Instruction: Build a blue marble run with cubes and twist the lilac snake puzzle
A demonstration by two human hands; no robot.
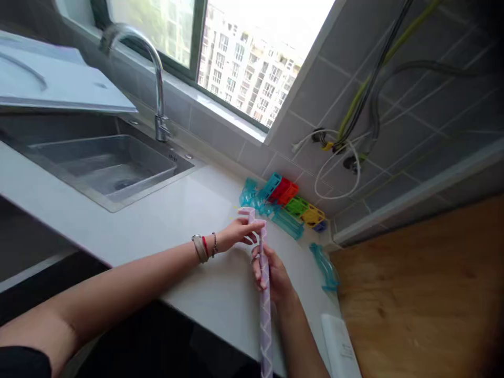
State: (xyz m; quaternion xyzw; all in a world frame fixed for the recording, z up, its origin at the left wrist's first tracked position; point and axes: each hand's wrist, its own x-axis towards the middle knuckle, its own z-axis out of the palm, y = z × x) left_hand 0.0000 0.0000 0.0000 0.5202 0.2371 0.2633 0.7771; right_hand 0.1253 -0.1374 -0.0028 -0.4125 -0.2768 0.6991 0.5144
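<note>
The left hand [241, 232] pinches the top end of a long purple patterned strip [265, 310], fingers closed on it. The right hand [275, 275] is wrapped round the strip lower down. The strip is held over the white counter [165, 220], its lower end running out past the counter's near edge. If either grip slackens, I judge it could slide off towards the floor, or its top could tip into the coloured plastic pieces [293, 203] just behind. The sink [74, 157] looks empty, though its far left is hidden.
</note>
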